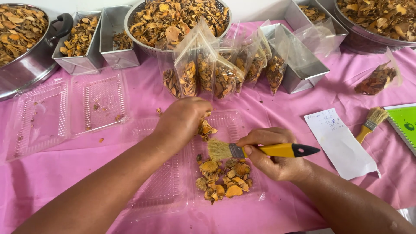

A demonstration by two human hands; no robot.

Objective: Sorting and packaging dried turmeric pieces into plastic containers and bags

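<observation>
My left hand (182, 119) is closed on a few dried orange-brown slices (205, 128), held over a clear plastic tray (232, 125). My right hand (274, 156) grips a yellow-and-black-handled paintbrush (260, 150), its bristles pointing left toward the held slices. A pile of dried slices (223, 177) lies in the tray just under the brush.
Several filled clear bags (216, 69) stand behind the tray. Metal tins (82, 39), a sieve bowl (177, 17) and big pans (21, 39) hold more slices. Empty clear trays (65, 108) lie left. A paper note (340, 143), second brush (372, 121) and green notebook (405, 123) lie right.
</observation>
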